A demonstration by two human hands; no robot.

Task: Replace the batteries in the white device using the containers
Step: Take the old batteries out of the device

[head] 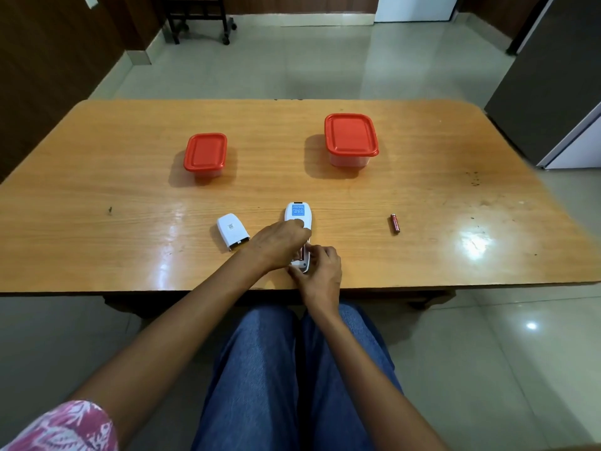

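white device [298,216], cover [232,231] lying left of it. our left hand [279,244] grips it, right hand [320,271] pinches its seated battery [302,252]. risk, we judge: pinch slips, battery rolls away.

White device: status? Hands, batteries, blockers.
Left hand holds white device; right hand pinches its near end, by seated battery. Cover off, loose battery right. Small container, large container lidded; no obstruction.

your view is bright and sharp in the middle. light from above and to the right puts a white glare patch on the glossy table [97,190] and a smaller one on the floor tiles [487,353]. the small container [205,151] and large container [351,134] cast soft shadows to their left. the table's edges bow with lens distortion, and the sleeve [58,428] in the corner is blurred.
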